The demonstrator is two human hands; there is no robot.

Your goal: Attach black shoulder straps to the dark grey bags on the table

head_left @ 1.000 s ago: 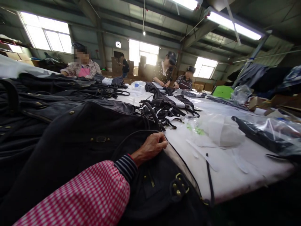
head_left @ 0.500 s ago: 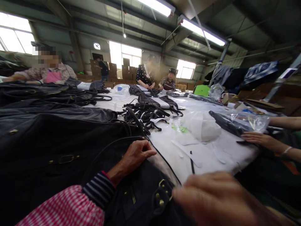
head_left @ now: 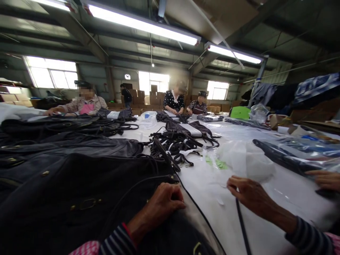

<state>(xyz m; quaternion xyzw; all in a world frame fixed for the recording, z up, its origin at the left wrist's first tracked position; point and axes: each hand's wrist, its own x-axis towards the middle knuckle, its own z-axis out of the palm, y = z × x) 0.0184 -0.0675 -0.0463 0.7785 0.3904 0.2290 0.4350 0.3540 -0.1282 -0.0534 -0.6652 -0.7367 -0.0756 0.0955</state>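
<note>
My left hand (head_left: 165, 202) rests on a black bag (head_left: 127, 212), with fingers curled toward the thumb; anything in that grip is hidden. The bag has brass-coloured fittings and a thin strap (head_left: 135, 182) along its top. Over the white table (head_left: 212, 216), my right hand (head_left: 248, 194) is closed with its fingertips pinched together. What it holds, if anything, I cannot make out. Just below those fingers, the end of a narrow black strap (head_left: 240, 216) shows on the table.
More black bags (head_left: 111, 147) are stacked at left. Tangled black straps (head_left: 172, 150) lie mid-table, near white wrapping (head_left: 244, 159) and green scraps (head_left: 216, 163). A co-worker's hand (head_left: 325, 179) is at the right by a plastic-wrapped item (head_left: 281, 156). Other people (head_left: 174, 101) work across the table.
My right hand has moved forward from the blurred near foreground, over the bag's fittings, to the white table by the strap. My left hand stays on the bag. The view has tilted up.
</note>
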